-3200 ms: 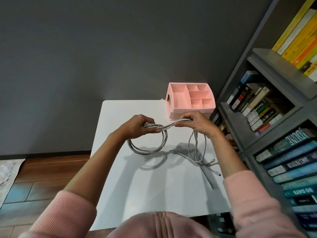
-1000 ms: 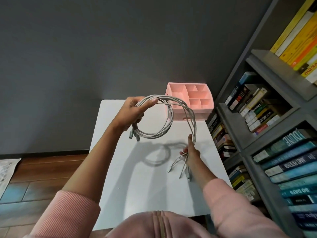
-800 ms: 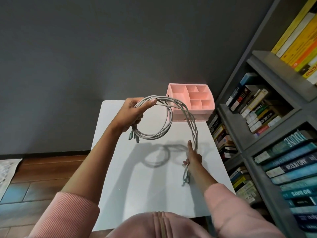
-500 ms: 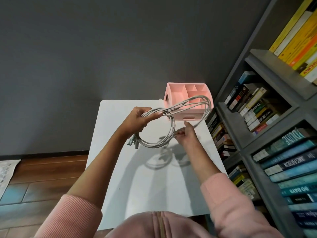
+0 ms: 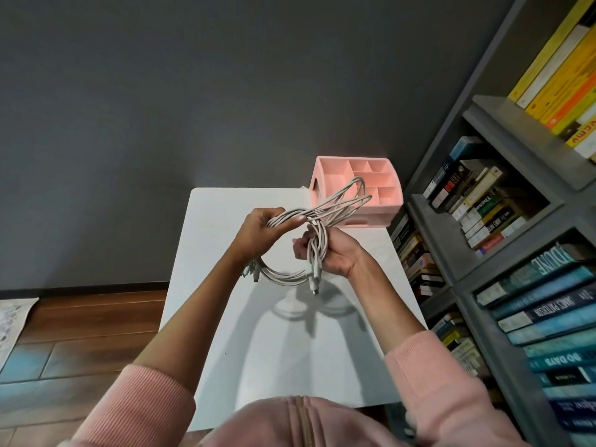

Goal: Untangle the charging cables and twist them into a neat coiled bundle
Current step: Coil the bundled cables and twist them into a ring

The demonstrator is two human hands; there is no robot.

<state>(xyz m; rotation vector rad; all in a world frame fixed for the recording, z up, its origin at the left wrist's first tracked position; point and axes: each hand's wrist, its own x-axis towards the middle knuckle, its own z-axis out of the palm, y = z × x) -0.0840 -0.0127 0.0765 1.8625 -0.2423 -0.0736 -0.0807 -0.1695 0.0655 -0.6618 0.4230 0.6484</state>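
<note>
A bundle of white charging cables (image 5: 335,204) is held in the air above the white table (image 5: 290,343). My left hand (image 5: 261,232) pinches the coil at its top, with a loop hanging below and a second loop sticking out to the right over the pink organiser. My right hand (image 5: 332,253) grips the cable ends against the coil's right side. Plugs dangle below both hands.
A pink compartment organiser (image 5: 358,191) stands at the table's far right corner. A grey bookshelf (image 5: 503,253) full of books runs along the right. A dark wall lies behind, wooden floor (image 5: 80,321) to the left.
My right hand has come up from low over the table, carrying the loose ends to the coil. The outer loop folded tighter and now points right over the organiser.
</note>
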